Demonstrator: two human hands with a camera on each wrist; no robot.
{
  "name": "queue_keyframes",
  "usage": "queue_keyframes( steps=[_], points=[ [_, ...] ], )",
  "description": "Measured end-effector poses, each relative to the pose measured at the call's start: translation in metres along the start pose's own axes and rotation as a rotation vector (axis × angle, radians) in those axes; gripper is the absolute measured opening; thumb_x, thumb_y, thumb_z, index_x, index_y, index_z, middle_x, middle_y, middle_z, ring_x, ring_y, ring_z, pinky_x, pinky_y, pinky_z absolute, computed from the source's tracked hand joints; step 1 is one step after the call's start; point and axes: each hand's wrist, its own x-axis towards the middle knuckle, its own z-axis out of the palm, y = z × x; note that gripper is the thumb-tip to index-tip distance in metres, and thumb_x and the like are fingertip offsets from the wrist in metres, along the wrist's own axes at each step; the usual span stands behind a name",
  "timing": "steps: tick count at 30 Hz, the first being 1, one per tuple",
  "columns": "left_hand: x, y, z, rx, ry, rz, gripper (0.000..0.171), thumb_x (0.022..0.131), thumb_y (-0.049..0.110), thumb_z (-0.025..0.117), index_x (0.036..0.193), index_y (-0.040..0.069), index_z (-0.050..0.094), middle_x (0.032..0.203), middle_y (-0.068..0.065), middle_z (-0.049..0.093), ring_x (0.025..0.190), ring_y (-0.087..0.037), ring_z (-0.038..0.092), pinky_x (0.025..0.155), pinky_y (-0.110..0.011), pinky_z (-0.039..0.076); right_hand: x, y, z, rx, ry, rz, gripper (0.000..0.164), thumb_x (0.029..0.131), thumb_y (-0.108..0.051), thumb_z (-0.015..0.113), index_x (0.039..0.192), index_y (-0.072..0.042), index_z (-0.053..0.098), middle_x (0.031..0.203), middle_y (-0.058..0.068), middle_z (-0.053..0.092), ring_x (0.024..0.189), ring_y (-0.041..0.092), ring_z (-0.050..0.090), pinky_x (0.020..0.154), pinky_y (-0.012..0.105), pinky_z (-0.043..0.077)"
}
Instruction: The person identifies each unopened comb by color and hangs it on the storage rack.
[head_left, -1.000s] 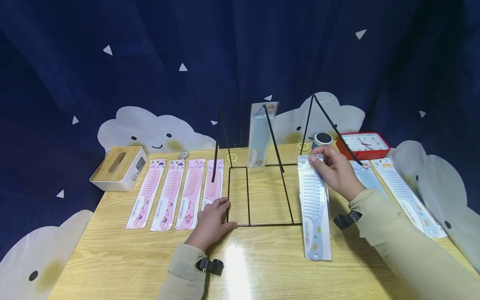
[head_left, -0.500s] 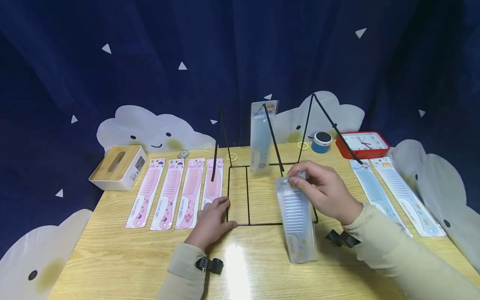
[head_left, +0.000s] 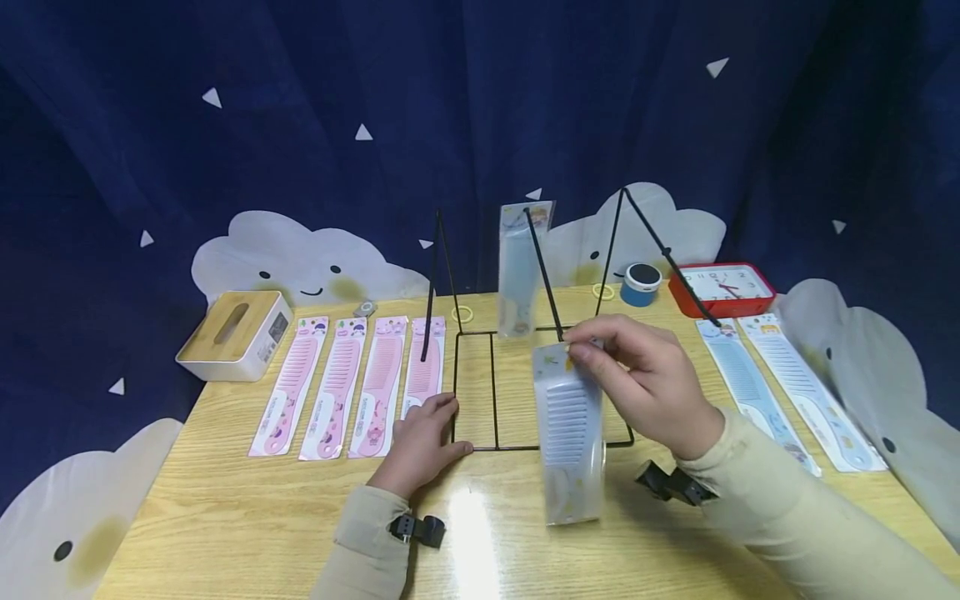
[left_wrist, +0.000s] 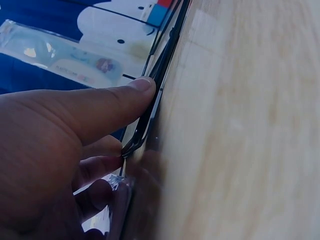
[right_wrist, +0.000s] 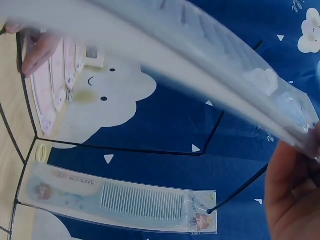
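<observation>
My right hand (head_left: pixel 648 379) pinches the top of a packaged blue comb (head_left: pixel 566 433) between thumb and fingers. That comb hangs down in front of the black wire display rack (head_left: pixel 495 392), its top close to the end of the rack's middle prong. Farther back on this prong hangs another packaged blue comb (right_wrist: pixel 142 202). My left hand (head_left: pixel 423 446) holds the rack's front left corner, thumb on the front wire and fingers at the side wire. In the left wrist view the thumb (left_wrist: pixel 120 105) lies along the black wire.
Several packaged pink combs (head_left: pixel 337 387) lie in a row at left, beside a tissue box (head_left: pixel 232 333). Two packaged blue combs (head_left: pixel 813 392) lie at right. A red clock (head_left: pixel 723 287) and a blue-and-white cylinder (head_left: pixel 641 285) stand behind. Side prongs (head_left: pixel 678 271) stick out forward.
My right hand has carried the blue comb leftward from the rack's right side to the middle prong's tip. The left hand has stayed at the rack's corner.
</observation>
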Motion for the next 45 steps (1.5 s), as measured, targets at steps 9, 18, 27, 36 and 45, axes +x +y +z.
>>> queue_keyframes(
  steps=[9, 18, 27, 36, 45],
  points=[
    [0.0, 0.0, 0.0, -0.001, -0.004, 0.0, 0.074, 0.084, 0.038, 0.08, 0.143, 0.003, 0.054, 0.151, -0.011, 0.047, 0.125, -0.038, 0.049, 0.096, -0.056, 0.038, 0.009, -0.002, 0.006, 0.079, 0.019, 0.12, 0.026, 0.091, 0.017, 0.057, 0.109, 0.003, 0.069, 0.095, 0.006, 0.07, 0.076, 0.012, 0.061, 0.064, 0.021, 0.052],
    [-0.001, 0.0, 0.0, -0.001, 0.002, 0.003, 0.074, 0.083, 0.038, 0.081, 0.143, 0.003, 0.054, 0.15, -0.012, 0.047, 0.124, -0.038, 0.05, 0.095, -0.056, 0.038, 0.018, 0.015, 0.009, 0.065, 0.036, 0.264, 0.016, 0.098, 0.004, 0.058, 0.111, 0.002, 0.068, 0.097, 0.005, 0.068, 0.074, 0.014, 0.06, 0.065, 0.023, 0.051],
    [0.0, 0.0, 0.0, -0.006, -0.001, -0.006, 0.074, 0.084, 0.039, 0.081, 0.143, 0.004, 0.054, 0.151, -0.011, 0.047, 0.125, -0.038, 0.049, 0.096, -0.056, 0.037, 0.036, 0.038, 0.008, 0.021, 0.068, 0.326, 0.008, 0.098, -0.007, 0.064, 0.101, -0.002, 0.07, 0.076, 0.004, 0.062, 0.062, 0.016, 0.05, 0.058, 0.025, 0.044],
    [0.0, -0.002, 0.001, -0.007, -0.006, -0.008, 0.073, 0.084, 0.038, 0.08, 0.144, 0.004, 0.054, 0.151, -0.011, 0.047, 0.126, -0.037, 0.049, 0.096, -0.056, 0.037, 0.055, 0.058, 0.009, -0.029, 0.068, 0.401, 0.02, 0.1, -0.023, 0.064, 0.102, -0.004, 0.071, 0.081, 0.005, 0.064, 0.067, 0.018, 0.05, 0.061, 0.026, 0.043],
    [0.0, -0.002, 0.001, -0.001, -0.003, -0.003, 0.073, 0.084, 0.038, 0.08, 0.143, 0.004, 0.054, 0.151, -0.01, 0.047, 0.125, -0.037, 0.049, 0.095, -0.056, 0.038, 0.071, 0.075, 0.011, 0.012, 0.07, 0.484, 0.03, 0.101, -0.035, 0.062, 0.105, -0.006, 0.069, 0.091, 0.006, 0.063, 0.078, 0.02, 0.052, 0.066, 0.028, 0.043]
  ],
)
